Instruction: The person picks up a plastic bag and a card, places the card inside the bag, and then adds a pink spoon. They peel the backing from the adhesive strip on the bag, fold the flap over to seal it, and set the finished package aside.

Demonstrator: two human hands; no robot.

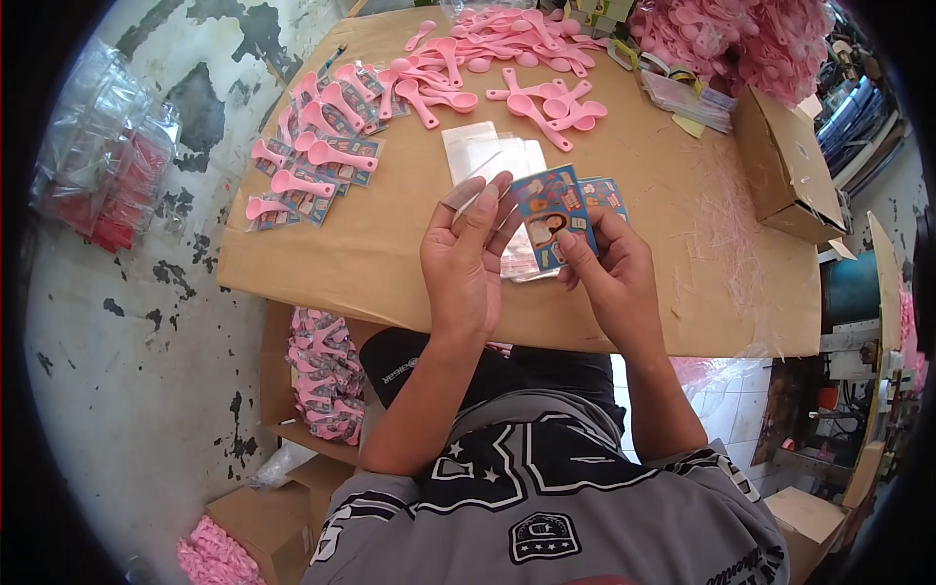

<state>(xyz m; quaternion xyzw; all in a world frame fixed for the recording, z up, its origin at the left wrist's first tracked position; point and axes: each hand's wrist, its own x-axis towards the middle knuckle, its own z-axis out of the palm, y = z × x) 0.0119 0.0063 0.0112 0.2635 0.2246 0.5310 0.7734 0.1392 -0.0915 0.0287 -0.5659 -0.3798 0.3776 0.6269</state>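
My right hand (616,265) pinches a blue printed card (554,219) with colourful pictures, thumb across its front. Close to its left edge is my left hand (468,255), fingers curled up and thumb pressed on what looks like a clear plastic bag (460,198). The bag is see-through and partly hidden by the fingers. Under both hands lies a pile of clear plastic bags (487,154) on the brown-covered table. More blue cards (604,195) show just behind my right hand.
Pink spoons (526,39) are heaped at the table's back, a few (551,105) closer in. On the left lie cards paired with pink spoons (317,161). An open cardboard box (788,166) stands at right; a large bag of spoons (736,44) is behind it.
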